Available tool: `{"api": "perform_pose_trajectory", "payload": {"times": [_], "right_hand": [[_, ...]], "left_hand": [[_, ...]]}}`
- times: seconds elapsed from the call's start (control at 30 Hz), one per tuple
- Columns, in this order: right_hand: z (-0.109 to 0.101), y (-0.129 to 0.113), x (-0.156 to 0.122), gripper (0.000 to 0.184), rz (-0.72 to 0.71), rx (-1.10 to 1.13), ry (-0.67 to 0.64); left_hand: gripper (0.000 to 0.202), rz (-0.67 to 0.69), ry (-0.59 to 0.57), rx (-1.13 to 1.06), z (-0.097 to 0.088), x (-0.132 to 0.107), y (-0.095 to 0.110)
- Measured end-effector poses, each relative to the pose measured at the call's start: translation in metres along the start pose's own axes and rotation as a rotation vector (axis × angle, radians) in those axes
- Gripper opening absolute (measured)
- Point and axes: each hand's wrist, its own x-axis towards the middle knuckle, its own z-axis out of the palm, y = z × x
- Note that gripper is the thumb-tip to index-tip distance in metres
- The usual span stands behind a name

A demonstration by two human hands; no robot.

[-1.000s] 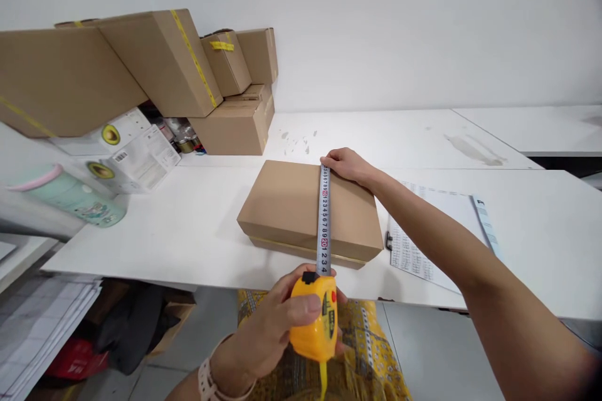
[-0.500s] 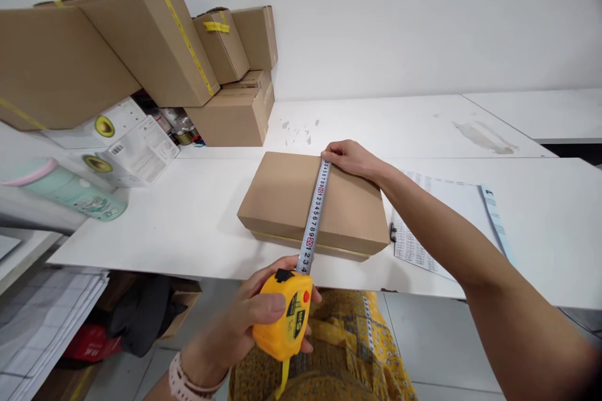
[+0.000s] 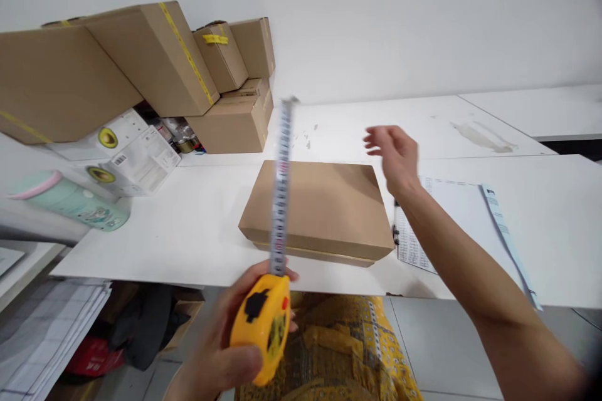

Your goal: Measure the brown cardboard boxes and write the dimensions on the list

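Note:
My left hand [image 3: 235, 338] is wrapped round a yellow tape measure [image 3: 264, 326] in front of the table edge. Its metal blade [image 3: 281, 194] is pulled out and points up and away, with the end hook free in the air. Beneath the blade, a closed brown cardboard box [image 3: 324, 207] lies on the white table. My right hand [image 3: 395, 156] is raised beyond the box's far right corner, empty, with its fingers apart and slightly curled. It touches neither the box nor the blade.
Cardboard boxes [image 3: 155, 56] are stacked at the back left above white avocado-print cartons [image 3: 136, 156]. A mint bottle [image 3: 84, 203] lies tilted near them. Right of the box, papers on a clipboard [image 3: 451, 213] lie partly under my right forearm. A white wall stands behind.
My right hand has let go of the blade's end and moved right, off the box. The blade has lifted from the box top and swung left, while my left hand moved slightly left and down.

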Motion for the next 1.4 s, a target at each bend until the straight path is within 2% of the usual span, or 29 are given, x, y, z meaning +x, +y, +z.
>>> {"api": "perform_pose_trajectory", "payload": {"times": [0.1, 0.17, 0.2, 0.27, 0.33, 0.37, 0.47, 0.6, 0.67, 0.73, 0.8, 0.87, 0.93, 1.0, 1.07, 1.17, 1.4], "right_hand": [[-0.042, 0.015, -0.049, 0.031, 0.054, -0.02, 0.197], [-0.065, 0.027, -0.091, 0.038, 0.078, -0.115, 0.157], [-0.074, 0.033, -0.111, 0.042, 0.053, -0.172, 0.084], [-0.083, 0.04, -0.143, 0.053, -0.144, -0.29, -0.079], [-0.083, 0.038, -0.159, 0.064, -0.309, -0.383, -0.211], [-0.081, 0.033, -0.16, 0.065, -0.342, -0.411, -0.246], [-0.07, 0.007, -0.142, 0.053, -0.237, -0.46, -0.211], [-0.055, -0.028, -0.092, 0.04, -0.008, -0.562, -0.11], [-0.047, -0.035, -0.067, 0.036, -0.004, -0.615, -0.081], [-0.039, -0.036, -0.047, 0.034, -0.109, -0.652, -0.012], [-0.032, -0.034, -0.033, 0.029, -0.269, -0.64, 0.002], [-0.027, -0.033, -0.026, 0.024, -0.372, -0.588, -0.103], [-0.023, -0.034, -0.023, 0.025, -0.399, -0.569, -0.223], [-0.021, -0.036, -0.021, 0.029, -0.404, -0.609, -0.261], [-0.018, -0.038, -0.019, 0.03, -0.415, -0.659, -0.255], [-0.013, -0.04, -0.013, 0.028, -0.408, -0.706, -0.252], [0.002, -0.043, 0.005, 0.026, -0.398, -0.762, -0.311]], "left_hand": [[0.088, 0.195, 0.299, 0.103, -0.021, -0.004, -0.005], [0.086, 0.225, 0.397, 0.117, -0.037, 0.002, -0.012], [0.082, 0.216, 0.404, 0.109, -0.045, 0.006, -0.016], [0.076, 0.18, 0.356, 0.079, -0.058, 0.017, -0.022], [0.08, 0.145, 0.279, 0.055, -0.066, 0.027, -0.023], [0.082, 0.137, 0.24, 0.057, -0.067, 0.031, -0.02], [0.076, 0.186, 0.166, 0.106, -0.062, 0.044, 0.002], [0.064, 0.297, 0.135, 0.159, -0.049, 0.065, 0.04], [0.056, 0.326, 0.126, 0.165, -0.04, 0.073, 0.052], [0.054, 0.348, 0.138, 0.185, -0.029, 0.072, 0.055], [0.061, 0.36, 0.132, 0.206, -0.016, 0.065, 0.046], [0.069, 0.321, 0.056, 0.182, -0.002, 0.054, 0.029], [0.073, 0.203, -0.069, 0.118, 0.009, 0.046, 0.008], [0.076, 0.068, -0.155, 0.055, 0.016, 0.045, -0.013], [0.08, -0.013, -0.185, 0.012, 0.019, 0.047, -0.029], [0.079, -0.043, -0.205, -0.009, 0.017, 0.054, -0.046], [0.077, -0.038, -0.235, -0.019, 0.01, 0.067, -0.061]]}}
